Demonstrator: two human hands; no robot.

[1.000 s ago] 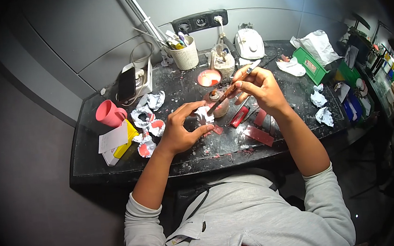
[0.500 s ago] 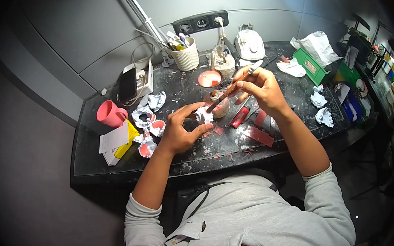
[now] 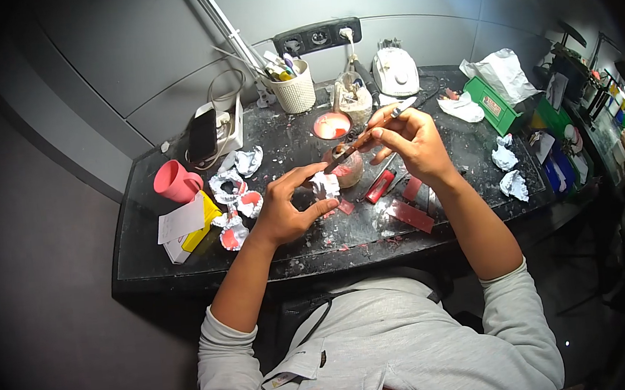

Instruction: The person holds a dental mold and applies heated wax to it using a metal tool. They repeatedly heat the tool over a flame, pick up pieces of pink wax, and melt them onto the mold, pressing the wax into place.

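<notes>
Between the thumb and fingers of my left hand (image 3: 289, 204) is a small white plaster piece (image 3: 325, 186). My right hand (image 3: 410, 140) pinches a thin dark tool (image 3: 360, 143) with a pale end, its tip pointing down-left just above the piece. Behind and below the tool stands a glass jar (image 3: 350, 169) with a burner-like top. A round dish of pink wax (image 3: 332, 125) lies beyond the jar. Right of the piece are a red lighter-like object (image 3: 380, 187) and pink wax strips (image 3: 411, 217).
Plaster models (image 3: 228, 187) with pink parts, a pink mug (image 3: 176, 181) and a yellow box (image 3: 202, 223) lie left. At the back are a pen basket (image 3: 293, 89) and a white device (image 3: 395, 72). A green box (image 3: 493, 105) and crumpled white pieces (image 3: 514, 186) lie right.
The tool's tip has lifted slightly up and away from the white piece. My left hand still holds the piece in nearly the same place.
</notes>
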